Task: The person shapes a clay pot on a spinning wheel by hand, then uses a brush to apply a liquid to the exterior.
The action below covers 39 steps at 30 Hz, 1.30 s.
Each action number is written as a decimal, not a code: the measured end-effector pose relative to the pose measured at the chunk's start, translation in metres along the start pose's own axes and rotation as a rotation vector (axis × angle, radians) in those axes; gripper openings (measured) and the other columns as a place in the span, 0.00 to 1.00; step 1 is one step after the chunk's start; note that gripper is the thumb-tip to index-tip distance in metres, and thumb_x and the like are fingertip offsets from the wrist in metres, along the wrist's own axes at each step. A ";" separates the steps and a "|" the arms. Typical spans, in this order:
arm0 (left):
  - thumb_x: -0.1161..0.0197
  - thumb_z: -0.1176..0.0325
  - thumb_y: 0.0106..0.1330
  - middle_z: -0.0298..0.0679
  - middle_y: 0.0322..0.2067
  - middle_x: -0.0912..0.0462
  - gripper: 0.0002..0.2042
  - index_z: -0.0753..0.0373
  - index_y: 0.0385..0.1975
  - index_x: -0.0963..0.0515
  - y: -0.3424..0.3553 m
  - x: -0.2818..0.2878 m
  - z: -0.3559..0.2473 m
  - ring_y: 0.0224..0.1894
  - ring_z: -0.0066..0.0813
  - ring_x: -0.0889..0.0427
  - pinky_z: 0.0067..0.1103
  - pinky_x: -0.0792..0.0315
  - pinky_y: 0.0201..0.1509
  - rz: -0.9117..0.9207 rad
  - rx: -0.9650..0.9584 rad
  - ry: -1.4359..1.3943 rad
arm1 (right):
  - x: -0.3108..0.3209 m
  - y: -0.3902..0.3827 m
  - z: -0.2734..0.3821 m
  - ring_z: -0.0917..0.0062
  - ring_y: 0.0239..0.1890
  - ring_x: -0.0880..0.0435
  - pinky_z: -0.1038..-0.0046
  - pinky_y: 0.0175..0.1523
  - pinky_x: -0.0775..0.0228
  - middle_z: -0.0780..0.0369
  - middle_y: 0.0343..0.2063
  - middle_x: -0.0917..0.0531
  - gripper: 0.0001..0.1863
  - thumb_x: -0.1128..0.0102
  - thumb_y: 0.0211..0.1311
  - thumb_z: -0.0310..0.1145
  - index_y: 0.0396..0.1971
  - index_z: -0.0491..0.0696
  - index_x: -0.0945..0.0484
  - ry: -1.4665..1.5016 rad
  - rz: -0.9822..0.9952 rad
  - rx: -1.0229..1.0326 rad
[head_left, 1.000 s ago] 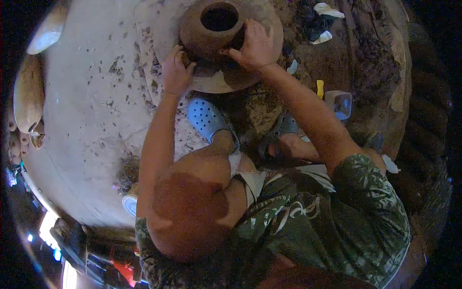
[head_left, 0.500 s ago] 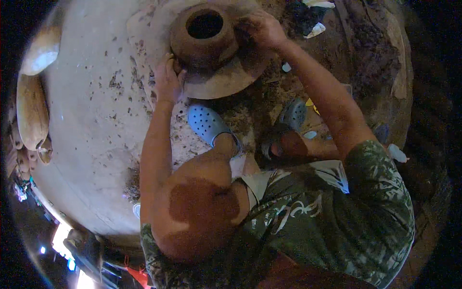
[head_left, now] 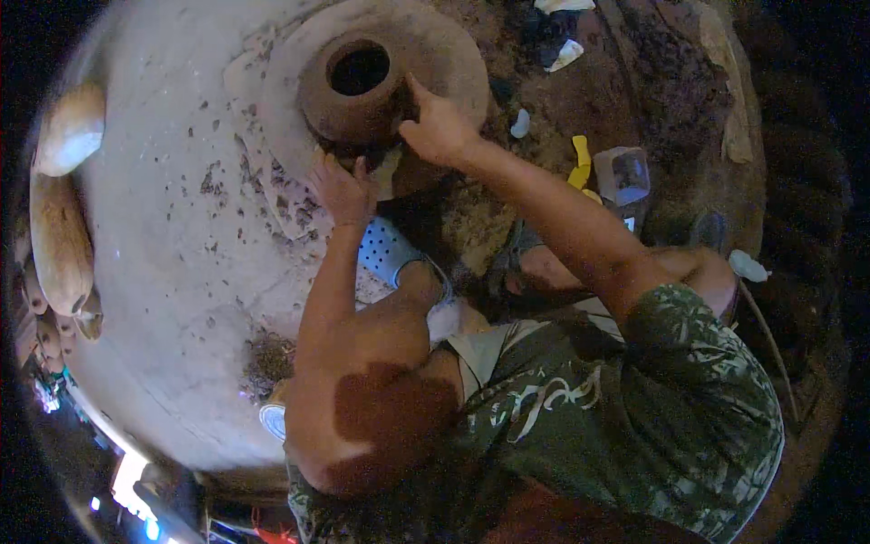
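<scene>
A round brown clay pot with a dark circular mouth stands upright on a wide, flat clay-coloured disc. My right hand touches the pot's right side, its index finger stretched along the wall and its thumb spread lower down. The other fingers of that hand are folded or hidden. At the near side of the pot's base, my left hand has its fingers apart, with the tips close to the lower wall. Whether those tips press on the pot I cannot tell.
My blue clog rests just nearer than the disc. To the right lie a yellow object, a clear plastic container and pale scraps. Large tan elongated vessels line the far left. A round lid-like item sits beside my leg.
My right hand has come from the pot's far right side round to its near right side. The pot appears farther left and lower in view, and more of the disc shows.
</scene>
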State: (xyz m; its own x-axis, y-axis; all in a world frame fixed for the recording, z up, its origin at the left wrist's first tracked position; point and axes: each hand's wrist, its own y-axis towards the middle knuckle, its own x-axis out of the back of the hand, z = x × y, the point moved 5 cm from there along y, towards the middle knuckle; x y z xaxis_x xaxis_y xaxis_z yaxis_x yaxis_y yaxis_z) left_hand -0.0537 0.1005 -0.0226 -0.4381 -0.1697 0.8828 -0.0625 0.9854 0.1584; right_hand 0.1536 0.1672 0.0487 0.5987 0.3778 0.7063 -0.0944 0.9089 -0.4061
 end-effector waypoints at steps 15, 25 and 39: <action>0.42 0.50 0.69 0.54 0.57 0.27 0.30 0.71 0.60 0.33 0.036 0.037 0.036 0.59 0.56 0.29 0.43 0.37 0.65 -0.032 0.068 -0.285 | -0.008 -0.016 0.000 0.43 0.44 0.18 0.52 0.58 0.27 0.40 0.39 0.16 0.53 0.41 0.57 0.36 0.77 0.56 0.65 -0.075 0.047 -0.024; 0.43 0.50 0.70 0.50 0.66 0.34 0.29 0.72 0.58 0.32 0.017 0.007 0.026 0.69 0.53 0.39 0.46 0.47 0.70 -0.058 -0.095 -0.207 | -0.007 0.012 -0.033 0.54 0.38 0.14 0.58 0.48 0.22 0.46 0.40 0.14 0.52 0.40 0.54 0.36 0.77 0.58 0.58 0.172 -0.036 0.164; 0.46 0.45 0.70 0.55 0.68 0.38 0.33 0.74 0.57 0.33 -0.017 -0.008 0.002 0.70 0.57 0.42 0.48 0.53 0.72 0.124 0.160 -0.024 | -0.017 -0.031 0.017 0.42 0.35 0.17 0.51 0.46 0.24 0.38 0.31 0.17 0.58 0.42 0.56 0.35 0.73 0.40 0.77 0.022 0.122 0.012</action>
State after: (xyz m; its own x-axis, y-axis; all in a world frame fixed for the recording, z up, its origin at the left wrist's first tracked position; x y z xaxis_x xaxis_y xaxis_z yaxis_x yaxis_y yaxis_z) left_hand -0.0508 0.0853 -0.0333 -0.4729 -0.0484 0.8798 -0.1476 0.9887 -0.0249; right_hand 0.1326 0.1360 0.0589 0.5995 0.4821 0.6389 -0.1771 0.8584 -0.4815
